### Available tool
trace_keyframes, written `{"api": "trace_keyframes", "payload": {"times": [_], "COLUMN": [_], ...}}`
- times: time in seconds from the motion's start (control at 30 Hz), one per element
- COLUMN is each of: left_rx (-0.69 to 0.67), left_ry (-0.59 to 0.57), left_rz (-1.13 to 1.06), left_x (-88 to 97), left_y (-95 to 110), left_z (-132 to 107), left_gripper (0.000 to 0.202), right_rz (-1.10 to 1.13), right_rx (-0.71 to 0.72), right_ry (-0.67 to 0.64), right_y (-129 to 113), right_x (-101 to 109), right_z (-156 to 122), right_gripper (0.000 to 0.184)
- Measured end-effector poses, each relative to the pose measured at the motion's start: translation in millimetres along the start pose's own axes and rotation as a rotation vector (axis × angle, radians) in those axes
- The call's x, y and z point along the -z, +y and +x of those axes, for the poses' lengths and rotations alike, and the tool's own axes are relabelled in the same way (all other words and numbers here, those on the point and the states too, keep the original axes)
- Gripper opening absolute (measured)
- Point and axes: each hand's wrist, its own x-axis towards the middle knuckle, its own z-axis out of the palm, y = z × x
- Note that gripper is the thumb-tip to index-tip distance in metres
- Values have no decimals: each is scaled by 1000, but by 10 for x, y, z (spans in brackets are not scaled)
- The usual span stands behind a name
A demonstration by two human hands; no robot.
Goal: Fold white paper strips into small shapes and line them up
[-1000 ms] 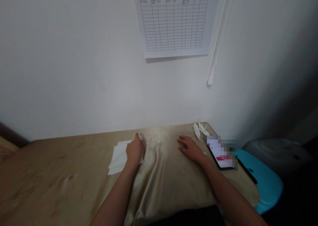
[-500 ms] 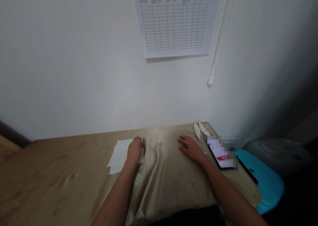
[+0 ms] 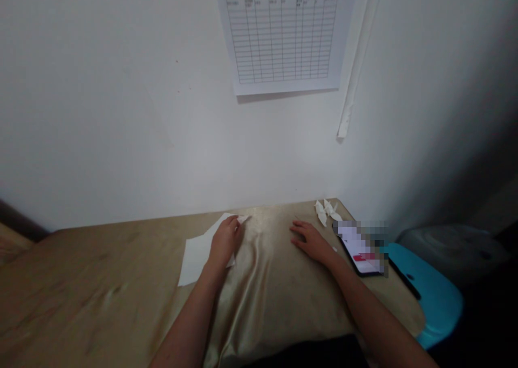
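Left hand (image 3: 224, 243) pinching thin white paper (image 3: 192, 260); right hand (image 3: 311, 240) splayed, unloaded. Creased satin cloth (image 3: 269, 260) between, table edge (image 3: 269, 205) just beyond.

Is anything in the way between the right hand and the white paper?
Yes, the left hand: it lies over the right part of the white paper, on the side facing the right hand. The cloth in between has folds too, but they probably wouldn't block much.

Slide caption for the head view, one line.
Left hand on white paper, right hand open on gold cloth near a phone.
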Motion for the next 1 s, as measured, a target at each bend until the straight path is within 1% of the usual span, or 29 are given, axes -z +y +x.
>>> {"api": "trace_keyframes", "payload": {"times": [0.13, 0.17, 0.23, 0.33, 0.43, 0.53, 0.6, 0.7, 0.77, 0.87, 0.93, 1.0], "left_rx": [-301, -366, -463, -528, -526, -499, -461, -399, -364, -307, -274, -263], "left_ry": [20, 2, -58, -186, -287, -366, -383, -365, -362, -360, -368, -391], "left_rz": [-199, -244, -303, -344, -389, -396, -376, -286, -171, 10, 89, 137], "left_x": [-169, -221, -319, -424, -470, -483, -491, -508, -516, -513, -500, -482], "left_y": [189, 237, 333, 469, 569, 609, 607, 588, 583, 594, 611, 637], "left_z": [-68, -88, -129, -187, -228, -246, -245, -237, -240, -264, -288, -313], "left_gripper": [21, 19, 16, 13, 14, 19, 25, 29, 35, 52, 61, 65], "right_rz": [64, 81, 109, 129, 122, 75, 16, -54, -71, -76, -83, -104], "right_rx": [-20, -24, -31, -18, 36, 77, 86, 82, 78, 89, 97, 108], "right_ry": [88, 113, 152, 161, 120, 30, -32, -83, -86, -53, -20, 5], "right_y": [3, -1, -14, -33, -39, -39, -43, -57, -65, -78, -95, -126], "right_x": [6, 13, 29, 43, 18, -37, -68, -85, -83, -84, -100, -134], "right_z": [3, 6, 12, 16, 10, -4, -14, -22, -23, -29, -36, -41], "right_gripper": [46, 46, 46, 46, 48, 48, 49, 47, 45, 44, 43, 45]}}
